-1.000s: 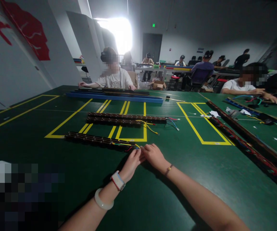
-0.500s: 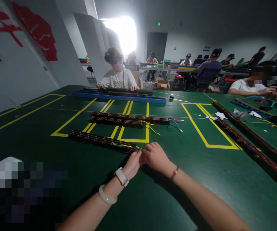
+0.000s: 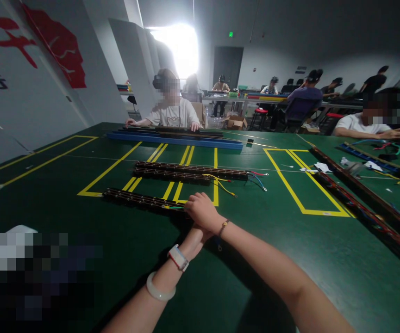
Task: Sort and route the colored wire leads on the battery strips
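Observation:
My right hand (image 3: pixel 203 210) lies over the right end of the nearest dark wired bar (image 3: pixel 134 199), its fingers curled; what they grip is hidden. Crossing beneath it, my left hand (image 3: pixel 198 237) is mostly covered, and its fingers cannot be made out. A green wire with a yellow sleeve and ring terminal (image 3: pixel 172 207) lies along the bar, left of my right hand. A blue wire end with a ring terminal (image 3: pixel 219 245) pokes out below the hands. Farther back, two dark bars (image 3: pixel 186 173) lie side by side with red, blue and yellow wires at their right ends.
Yellow tape outlines (image 3: pixel 325 213) mark the green table (image 3: pixel 255 194). A blue channel (image 3: pixel 175 140) lies at the far edge before a seated person. Long wired bars (image 3: pixel 366 203) and white scraps (image 3: pixel 321 167) are at right. A white bag (image 3: pixel 15 240) lies at left.
My right hand has moved left and now crosses over my left hand, covering the bar's wire end. A blue wire end now shows below them. The person opposite has shifted a hand outward.

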`<action>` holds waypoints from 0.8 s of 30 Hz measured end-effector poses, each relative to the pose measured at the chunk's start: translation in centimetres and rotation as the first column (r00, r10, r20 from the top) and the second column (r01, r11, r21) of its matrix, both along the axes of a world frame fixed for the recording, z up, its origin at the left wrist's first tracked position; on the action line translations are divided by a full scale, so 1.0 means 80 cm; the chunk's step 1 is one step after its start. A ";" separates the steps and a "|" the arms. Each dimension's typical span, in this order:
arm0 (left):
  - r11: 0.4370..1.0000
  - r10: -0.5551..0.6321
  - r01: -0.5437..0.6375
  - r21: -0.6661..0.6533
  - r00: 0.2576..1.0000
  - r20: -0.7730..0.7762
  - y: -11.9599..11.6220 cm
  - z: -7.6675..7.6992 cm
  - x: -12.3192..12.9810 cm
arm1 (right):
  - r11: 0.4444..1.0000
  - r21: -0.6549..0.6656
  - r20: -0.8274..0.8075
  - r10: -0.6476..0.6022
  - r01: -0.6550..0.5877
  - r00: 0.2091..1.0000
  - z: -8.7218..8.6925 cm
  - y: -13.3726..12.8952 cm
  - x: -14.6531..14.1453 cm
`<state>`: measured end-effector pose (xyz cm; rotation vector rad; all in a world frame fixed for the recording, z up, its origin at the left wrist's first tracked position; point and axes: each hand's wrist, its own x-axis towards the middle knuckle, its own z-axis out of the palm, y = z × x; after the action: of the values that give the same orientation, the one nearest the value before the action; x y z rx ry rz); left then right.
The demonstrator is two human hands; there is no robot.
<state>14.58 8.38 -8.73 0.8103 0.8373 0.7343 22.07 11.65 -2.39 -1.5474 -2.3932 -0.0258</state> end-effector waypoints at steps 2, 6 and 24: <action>0.999 0.013 -0.009 -0.050 0.996 0.083 -0.001 0.004 -0.001 | 0.999 -0.018 -0.167 -0.035 0.032 0.985 0.003 -0.007 0.012; 0.969 0.068 0.000 -0.245 0.960 0.272 -0.002 0.016 -0.007 | 0.996 -0.092 -0.506 -0.063 0.019 0.860 0.007 -0.035 0.047; 0.983 -0.030 0.080 -0.165 0.958 0.284 -0.004 0.014 -0.007 | 0.852 -0.517 -0.595 -0.294 -0.077 0.748 0.008 -0.101 0.140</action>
<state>14.03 8.04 -7.62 0.5541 0.6110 0.6964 33.24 3.55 -1.79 -1.5396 -1.7819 1.0498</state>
